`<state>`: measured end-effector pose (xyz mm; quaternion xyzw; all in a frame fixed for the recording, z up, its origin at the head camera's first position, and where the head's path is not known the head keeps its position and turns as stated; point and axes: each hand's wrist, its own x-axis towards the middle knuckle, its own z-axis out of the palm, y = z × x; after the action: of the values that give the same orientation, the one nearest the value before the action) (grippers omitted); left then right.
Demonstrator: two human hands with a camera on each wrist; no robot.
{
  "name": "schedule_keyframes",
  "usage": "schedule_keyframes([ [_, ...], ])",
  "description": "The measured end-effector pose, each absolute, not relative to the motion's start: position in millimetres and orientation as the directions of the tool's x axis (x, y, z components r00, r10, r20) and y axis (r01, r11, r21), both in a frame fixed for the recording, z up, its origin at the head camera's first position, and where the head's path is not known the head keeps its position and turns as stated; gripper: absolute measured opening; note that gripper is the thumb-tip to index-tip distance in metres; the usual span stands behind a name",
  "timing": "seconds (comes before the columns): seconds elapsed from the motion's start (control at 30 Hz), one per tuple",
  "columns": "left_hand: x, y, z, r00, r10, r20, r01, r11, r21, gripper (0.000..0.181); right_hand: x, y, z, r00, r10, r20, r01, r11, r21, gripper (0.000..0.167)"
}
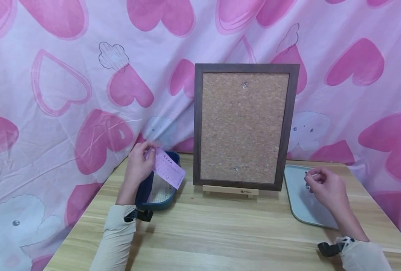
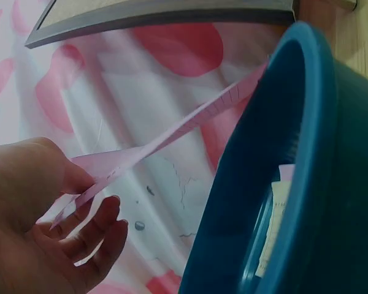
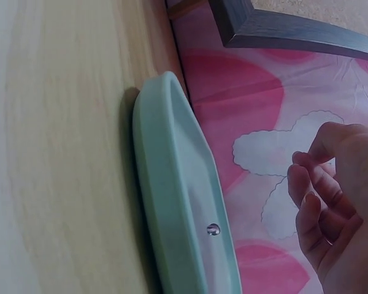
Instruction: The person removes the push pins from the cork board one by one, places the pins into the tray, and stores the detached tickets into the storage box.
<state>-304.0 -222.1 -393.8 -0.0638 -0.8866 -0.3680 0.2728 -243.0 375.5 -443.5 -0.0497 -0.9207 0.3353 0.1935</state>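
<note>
My left hand pinches a pink printed paper slip between thumb and fingers, over a dark blue bin. In the left wrist view the slip bends and reaches across to the bin's rim. More printed paper lies inside the bin. Above the pale green tray, my right hand has its fingers curled, thumb and index tips together. Something small and dark shows by those tips, but whether they hold it is unclear. A shiny silver bead-like piece lies in the tray.
A cork board in a dark brown frame stands on a small wooden stand between the hands. Small shiny pieces sit on its cork near top and bottom. A pink heart-patterned cloth hangs behind the wooden table.
</note>
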Motion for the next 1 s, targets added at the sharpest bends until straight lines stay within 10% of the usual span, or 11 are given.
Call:
schedule_keyframes([
  [1.0, -303.9, -227.2, -405.6, -0.931, 0.036, 0.362, 0.252, 0.780, 0.572, 0.018, -246.0, 396.1, -460.1, -0.963, 0.236, 0.132, 0.109, 0.788, -0.606, 0.034],
])
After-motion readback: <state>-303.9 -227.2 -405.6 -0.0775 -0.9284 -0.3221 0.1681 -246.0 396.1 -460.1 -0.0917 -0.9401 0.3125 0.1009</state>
